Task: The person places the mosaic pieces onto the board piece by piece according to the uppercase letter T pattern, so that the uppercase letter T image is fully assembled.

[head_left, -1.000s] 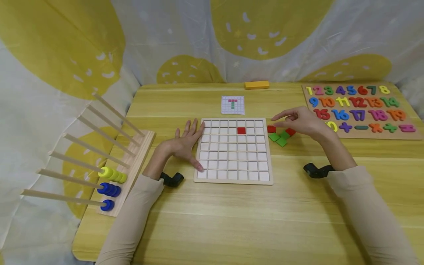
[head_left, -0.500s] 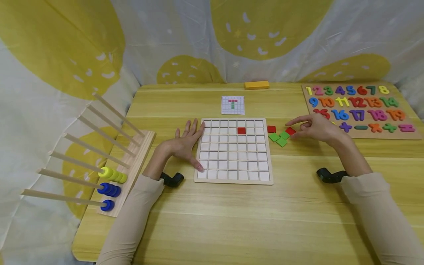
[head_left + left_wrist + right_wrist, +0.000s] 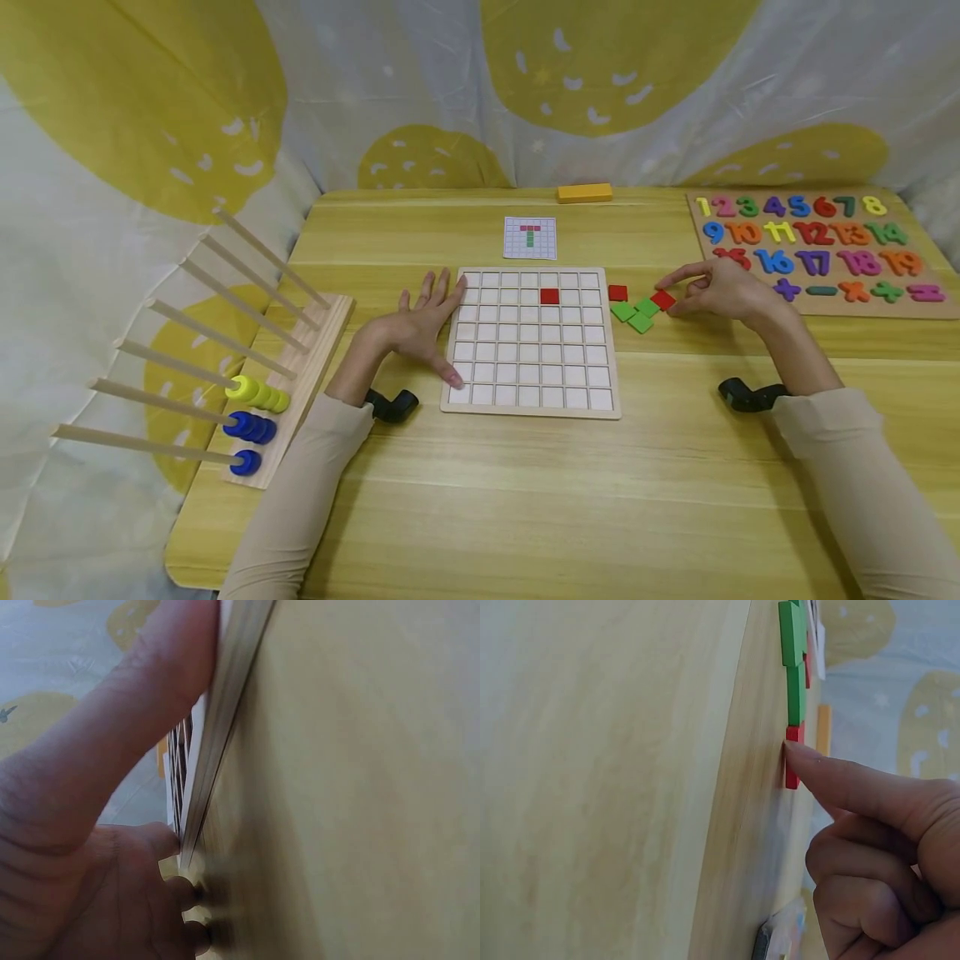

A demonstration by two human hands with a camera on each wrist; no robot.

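Observation:
My left hand lies spread along the left edge of the wooden grid board, thumb on its lower left corner and index finger at its upper left. In the left wrist view the thumb presses the board's rim. One red tile sits in a cell of the second row. To the right of the board, my right hand pinches a red square tile at its edges between thumb and index finger; the other fingers are curled. Several green tiles lie beside it, and another red tile lies near the board.
Behind the board lies a pattern card with a red and green T. An orange block rests at the table's back edge. A number board is at the right; a peg rack with yellow and blue beads stands left.
My right hand has moved right from above the nearer red tile to the far red tile, and its thumb and index finger have closed on that tile. My left hand has stayed in place.

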